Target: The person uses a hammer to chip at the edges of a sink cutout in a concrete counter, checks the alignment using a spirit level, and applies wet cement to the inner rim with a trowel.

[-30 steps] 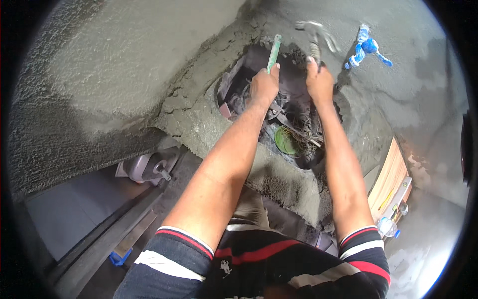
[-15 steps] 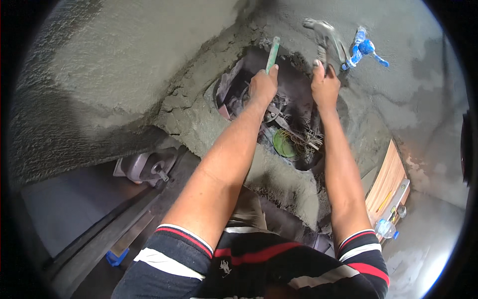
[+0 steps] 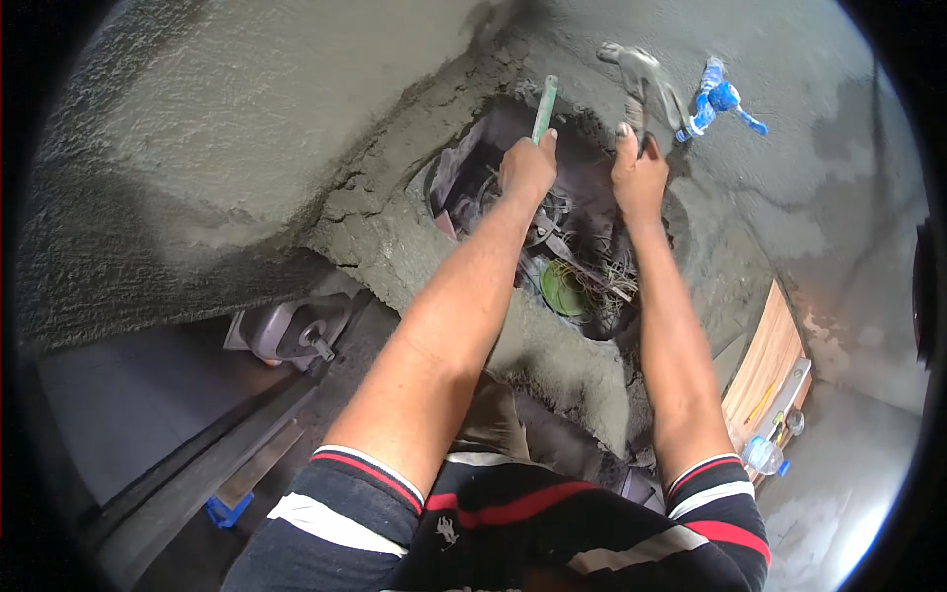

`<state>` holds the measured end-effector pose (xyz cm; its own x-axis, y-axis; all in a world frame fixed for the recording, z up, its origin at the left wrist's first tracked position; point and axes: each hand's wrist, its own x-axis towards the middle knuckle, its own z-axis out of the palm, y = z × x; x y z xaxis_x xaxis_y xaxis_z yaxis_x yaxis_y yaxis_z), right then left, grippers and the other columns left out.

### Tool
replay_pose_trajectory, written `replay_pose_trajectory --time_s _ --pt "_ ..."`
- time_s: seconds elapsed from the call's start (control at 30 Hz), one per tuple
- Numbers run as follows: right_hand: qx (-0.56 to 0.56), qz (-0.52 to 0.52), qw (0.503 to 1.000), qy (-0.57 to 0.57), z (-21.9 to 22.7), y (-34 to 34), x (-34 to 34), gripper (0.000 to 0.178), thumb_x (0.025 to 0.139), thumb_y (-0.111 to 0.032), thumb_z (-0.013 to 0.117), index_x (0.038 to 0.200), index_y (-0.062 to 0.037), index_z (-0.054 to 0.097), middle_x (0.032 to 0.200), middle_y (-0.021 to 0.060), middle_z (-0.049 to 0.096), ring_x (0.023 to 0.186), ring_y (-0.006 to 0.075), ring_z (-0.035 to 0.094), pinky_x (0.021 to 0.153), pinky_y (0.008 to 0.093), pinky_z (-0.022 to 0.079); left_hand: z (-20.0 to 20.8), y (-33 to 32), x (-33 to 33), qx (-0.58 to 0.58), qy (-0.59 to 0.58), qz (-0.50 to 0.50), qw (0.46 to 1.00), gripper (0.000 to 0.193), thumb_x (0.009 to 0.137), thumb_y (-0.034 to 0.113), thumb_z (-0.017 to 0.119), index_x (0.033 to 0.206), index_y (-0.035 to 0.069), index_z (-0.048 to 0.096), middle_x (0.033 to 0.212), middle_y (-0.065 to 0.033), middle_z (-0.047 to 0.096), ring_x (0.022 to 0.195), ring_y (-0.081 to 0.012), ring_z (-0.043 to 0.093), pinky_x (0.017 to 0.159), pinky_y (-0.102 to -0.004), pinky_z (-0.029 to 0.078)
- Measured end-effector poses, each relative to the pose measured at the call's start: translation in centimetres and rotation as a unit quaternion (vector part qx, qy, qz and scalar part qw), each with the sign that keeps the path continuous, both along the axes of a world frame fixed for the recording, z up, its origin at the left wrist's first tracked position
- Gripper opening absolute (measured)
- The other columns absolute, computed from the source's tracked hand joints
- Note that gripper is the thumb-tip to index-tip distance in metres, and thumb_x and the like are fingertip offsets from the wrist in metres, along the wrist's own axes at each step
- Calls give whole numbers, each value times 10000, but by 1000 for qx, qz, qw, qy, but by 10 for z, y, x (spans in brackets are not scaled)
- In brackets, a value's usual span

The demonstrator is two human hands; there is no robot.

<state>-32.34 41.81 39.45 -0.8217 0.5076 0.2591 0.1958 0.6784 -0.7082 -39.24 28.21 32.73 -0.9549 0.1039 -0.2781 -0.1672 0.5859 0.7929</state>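
Note:
My left hand (image 3: 528, 170) is closed around a green flat-sided bar (image 3: 546, 102), perhaps a chisel; its upper end sticks out above my fist and its lower end is hidden. To the right, my right hand (image 3: 639, 185) grips a claw hammer (image 3: 636, 71) by its handle, thumb pointing up along it. The grey, cement-smeared hammer head is up beyond the hand, apart from the bar. Both hands are above a dark hollow ringed by rough grey mortar (image 3: 380, 227). Inside it show a round green piece (image 3: 562, 289) and tangled strands (image 3: 614, 276).
A fitting wrapped in blue (image 3: 724, 97) sticks out of the grey wall close to the hammer head. At right, a wooden board (image 3: 764, 350) carries a level-like bar, with a clear plastic bottle (image 3: 763, 455) by it. A basin-like metal item (image 3: 296, 331) is at lower left.
My left hand and the green bar have shifted slightly to the right. My right hand has dropped a little and to the left, still holding the hammer.

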Motion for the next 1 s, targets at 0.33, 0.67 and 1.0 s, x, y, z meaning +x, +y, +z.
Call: replay_pose_trajectory --time_s 0.33,0.67,1.0 --pt "63 -27 992 -105 -2 16 -7 653 996 -579 492 1088 40 681 974 350 676 989 524 645 888 542 501 6 3 -2 12 -23 2 1000 639 1011 547 462 1044 -40 713 1088 -313 693 1086 -463 661 939 -525 505" --pt "137 50 968 -206 -68 11 -28 659 985 -596 504 1070 32 684 1041 336 682 1010 523 646 900 539 509 -21 -2 -2 51 -125 41 990 628 1005 521 482 1131 -52 707 1153 -324 676 1136 -465 642 974 -519 491" --pt "74 32 996 -49 -6 23 20 590 991 -531 556 1009 48 667 917 333 666 905 525 643 798 536 503 39 6 44 54 46 32 997 568 1002 506 516 999 -42 664 920 -307 700 935 -485 681 859 -541 513"
